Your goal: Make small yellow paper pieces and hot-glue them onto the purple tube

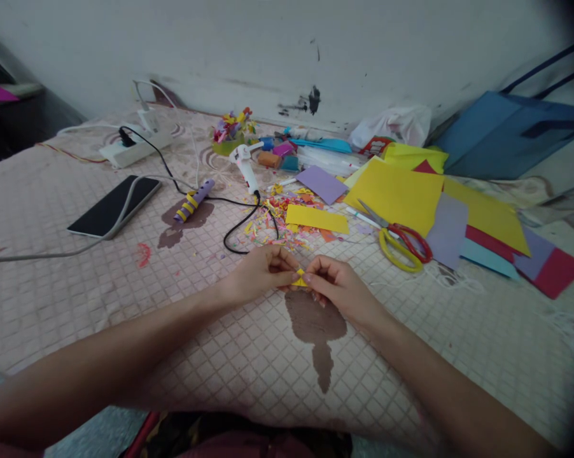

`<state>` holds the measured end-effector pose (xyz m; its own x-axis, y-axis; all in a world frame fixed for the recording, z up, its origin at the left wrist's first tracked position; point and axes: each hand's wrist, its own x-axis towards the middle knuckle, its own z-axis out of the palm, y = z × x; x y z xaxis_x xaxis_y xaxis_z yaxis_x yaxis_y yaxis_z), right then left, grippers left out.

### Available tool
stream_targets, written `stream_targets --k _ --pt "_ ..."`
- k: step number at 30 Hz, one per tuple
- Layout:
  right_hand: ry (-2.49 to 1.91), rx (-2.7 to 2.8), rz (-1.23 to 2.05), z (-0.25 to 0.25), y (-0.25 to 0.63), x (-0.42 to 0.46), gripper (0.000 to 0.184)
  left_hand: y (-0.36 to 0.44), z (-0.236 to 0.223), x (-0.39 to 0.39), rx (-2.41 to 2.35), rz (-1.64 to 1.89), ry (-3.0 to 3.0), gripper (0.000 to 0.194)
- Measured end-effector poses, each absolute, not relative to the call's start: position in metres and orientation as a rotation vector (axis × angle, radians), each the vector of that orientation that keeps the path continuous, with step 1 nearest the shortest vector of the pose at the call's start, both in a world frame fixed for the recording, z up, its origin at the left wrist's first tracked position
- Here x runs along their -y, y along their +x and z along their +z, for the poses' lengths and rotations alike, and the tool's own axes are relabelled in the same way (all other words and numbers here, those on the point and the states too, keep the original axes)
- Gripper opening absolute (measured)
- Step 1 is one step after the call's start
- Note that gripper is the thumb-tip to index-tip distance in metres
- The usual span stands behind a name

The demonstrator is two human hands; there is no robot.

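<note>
A small folded piece of yellow paper [300, 278] is pinched between both hands above the patterned tablecloth [210, 356]. My left hand [261, 272] grips its left side between thumb and fingers. On the right side, my right hand [337, 283] pinches it the same way. Fingers cover much of the paper, so its full shape is hidden. Just beyond the hands lies a yellow paper strip [317, 219] on a heap of coloured paper scraps [268, 222].
Scissors [401, 245] and coloured paper sheets [396, 191] lie to the right. A white glue gun [244, 166] with a black cord sits behind the scraps. Leftward are a purple paper roll wrapped in yellow [194, 200], a phone [115, 207] and a power strip [137, 147].
</note>
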<state>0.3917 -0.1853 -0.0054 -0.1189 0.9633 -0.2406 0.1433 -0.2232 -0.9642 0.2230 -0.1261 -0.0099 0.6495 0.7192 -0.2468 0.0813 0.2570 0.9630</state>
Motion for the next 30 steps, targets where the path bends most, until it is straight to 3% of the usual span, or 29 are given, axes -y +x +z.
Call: stream_targets --k 30 --pt "-1.426 1.364 1.4 -0.0128 0.3921 0.1841 0.019 0.2237 -0.0068 0.1294 -0.808 0.507 1.281 0.016"
